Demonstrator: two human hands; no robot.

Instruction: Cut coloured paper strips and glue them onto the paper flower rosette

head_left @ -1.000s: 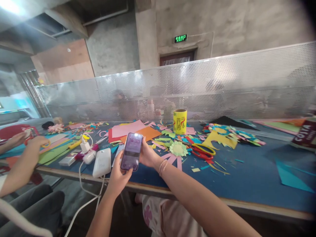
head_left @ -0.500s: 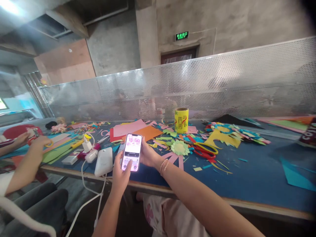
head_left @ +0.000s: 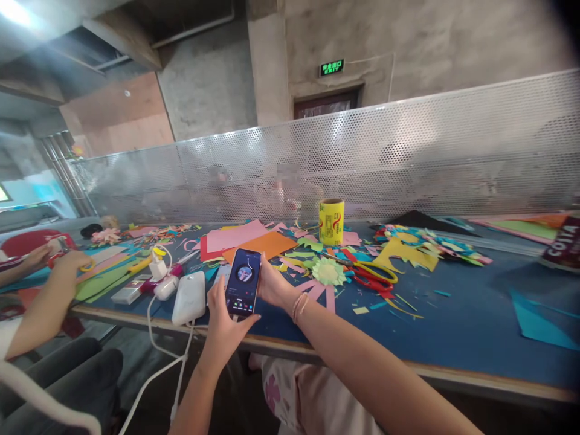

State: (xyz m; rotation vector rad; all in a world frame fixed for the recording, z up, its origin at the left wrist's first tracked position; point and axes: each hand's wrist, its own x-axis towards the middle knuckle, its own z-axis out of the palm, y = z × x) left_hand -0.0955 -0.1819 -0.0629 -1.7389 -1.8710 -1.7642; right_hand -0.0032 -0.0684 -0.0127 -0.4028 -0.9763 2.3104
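Note:
A smartphone (head_left: pixel 243 283) is held upright over the table's front edge, its screen lit with a dark page and a round picture. My left hand (head_left: pixel 225 320) grips its left side, with the thumb stretched past the lower right corner. Round the phone's right edge close the fingers of my right hand (head_left: pixel 273 284); some are hidden behind it. A white plug shows at the phone's bottom end. Close by on the left lies a white power bank (head_left: pixel 189 297). Right of my hands are a pale green paper flower (head_left: pixel 328 272) and scissors with red and yellow handles (head_left: pixel 372 277).
A yellow tape roll (head_left: pixel 331 222) stands behind the flower. Coloured paper (head_left: pixel 260 246) and scraps cover the blue table (head_left: pixel 453 332). White cables (head_left: pixel 156 377) hang off the front edge. At left, another person's hand (head_left: pixel 72 263) holds scissors. A perforated metal screen (head_left: pixel 362 157) runs behind.
The phone's screen has gone from a bright pink lock screen to a dark page. My left thumb has moved off the screen to below its lower right corner.

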